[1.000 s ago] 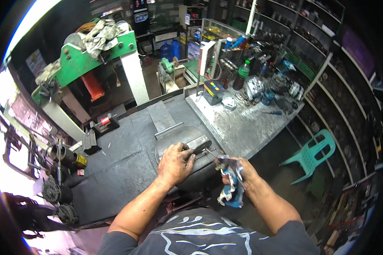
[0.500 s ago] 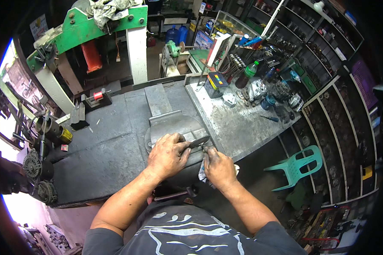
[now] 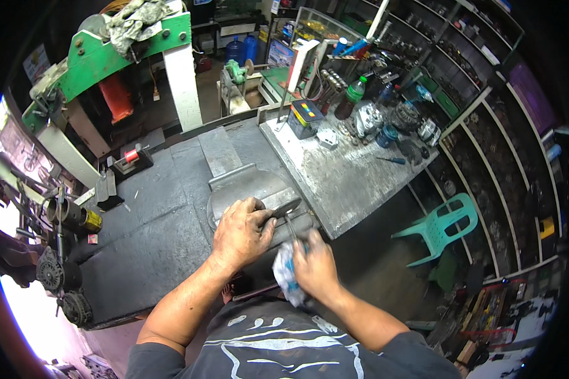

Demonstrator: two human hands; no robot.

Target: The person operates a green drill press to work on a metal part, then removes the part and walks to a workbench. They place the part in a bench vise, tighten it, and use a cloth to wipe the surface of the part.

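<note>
My left hand (image 3: pixel 241 232) is closed over the near side of a grey metal vise (image 3: pixel 246 188). Between its thumb and fingers is a dark, flat, blade-like piece (image 3: pixel 289 206), which points to the right. My right hand (image 3: pixel 316 268), slightly smeared by motion, is closed on a crumpled white and blue rag (image 3: pixel 286 278) in front of the bench edge. A thin metal rod (image 3: pixel 291 226) sticks up from its fingers toward the dark piece, its tip close to that piece. Whether the two touch, I cannot tell.
The vise sits on a dark workbench (image 3: pixel 152 234). A metal-topped table (image 3: pixel 335 196) adjoins it on the right, with a green-capped bottle (image 3: pixel 354 95), a black tub (image 3: pixel 305 120) and alternator parts. A green plastic chair (image 3: pixel 439 227) stands at right. A green press frame (image 3: pixel 126 47) rises far left.
My right hand has drawn back toward my body with the rag and rod, away from the dark piece. My left hand still grips that piece. The whole view has shifted slightly.
</note>
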